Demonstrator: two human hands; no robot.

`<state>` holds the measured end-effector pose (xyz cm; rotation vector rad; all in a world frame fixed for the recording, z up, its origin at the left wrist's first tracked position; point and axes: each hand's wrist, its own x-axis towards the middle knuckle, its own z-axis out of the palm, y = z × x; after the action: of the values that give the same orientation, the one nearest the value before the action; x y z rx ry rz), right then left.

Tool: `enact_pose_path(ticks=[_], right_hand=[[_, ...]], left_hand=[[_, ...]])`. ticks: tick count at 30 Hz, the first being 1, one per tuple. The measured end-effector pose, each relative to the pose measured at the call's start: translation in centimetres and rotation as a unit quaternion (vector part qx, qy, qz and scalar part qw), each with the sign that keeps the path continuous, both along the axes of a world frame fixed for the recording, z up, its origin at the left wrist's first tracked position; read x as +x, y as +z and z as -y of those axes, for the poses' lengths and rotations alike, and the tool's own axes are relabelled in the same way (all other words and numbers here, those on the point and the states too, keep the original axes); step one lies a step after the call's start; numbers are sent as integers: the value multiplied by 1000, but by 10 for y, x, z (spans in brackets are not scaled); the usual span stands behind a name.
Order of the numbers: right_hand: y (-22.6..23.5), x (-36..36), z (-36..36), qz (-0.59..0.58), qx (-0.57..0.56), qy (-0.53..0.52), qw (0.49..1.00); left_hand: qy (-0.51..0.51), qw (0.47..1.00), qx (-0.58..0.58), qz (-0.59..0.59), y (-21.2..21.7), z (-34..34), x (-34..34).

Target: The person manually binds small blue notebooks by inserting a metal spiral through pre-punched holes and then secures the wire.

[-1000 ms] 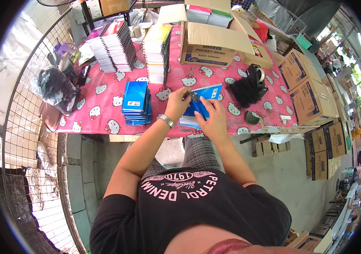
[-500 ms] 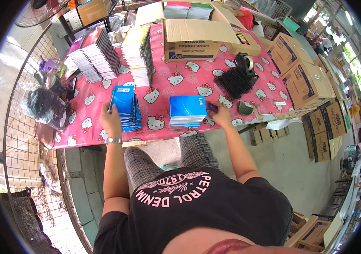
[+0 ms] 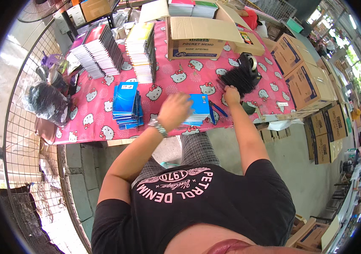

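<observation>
The table (image 3: 104,127) in front of me is covered with a pink cartoon-cat cloth and runs from the wire fence on my left to stacked brown cartons (image 3: 312,84) on my right. At its far edge stands an open cardboard box (image 3: 197,36) with notebooks showing inside. To the left of it rise two tall stacks of spiral notebooks, a dark-and-white one (image 3: 98,53) and a yellow-edged one (image 3: 140,53). Nearer to me, left of centre, lies a stack of blue notebooks (image 3: 126,106), fanned a little. A second, smaller blue stack (image 3: 199,111) sits near the table's front edge, straight ahead of me.

My left hand (image 3: 174,111) hangs over that smaller blue stack, covering its left part; the hand is blurred, so I cannot tell whether the fingers are spread or curled, nor whether they touch the cover. A silver watch (image 3: 158,126) sits on that wrist.

My right hand (image 3: 232,94) is stretched further out, to the right of the stack, its fingers resting on a bundle of black spiral binding combs (image 3: 240,78); they look bent around the bundle's near end, though I cannot tell how firm the grip is. Just behind the combs stands a black tape dispenser (image 3: 250,63). A blue pen (image 3: 218,109) lies on the cloth between the smaller stack and my right wrist.
</observation>
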<state>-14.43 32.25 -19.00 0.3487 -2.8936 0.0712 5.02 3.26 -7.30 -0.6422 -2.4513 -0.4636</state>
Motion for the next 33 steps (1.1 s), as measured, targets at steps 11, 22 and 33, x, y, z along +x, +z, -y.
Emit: enact_pose_path(ticks=[11, 22, 33], right_hand=[[63, 40, 3, -63, -310, 85, 945], [125, 132, 43, 57, -484, 239, 840], [108, 140, 48, 92, -544, 234, 801]], left_hand=[[-59, 963, -204, 166, 12, -19, 6], [-125, 946, -5, 301, 50, 11, -23], [-130, 936, -50, 323, 46, 13, -24]])
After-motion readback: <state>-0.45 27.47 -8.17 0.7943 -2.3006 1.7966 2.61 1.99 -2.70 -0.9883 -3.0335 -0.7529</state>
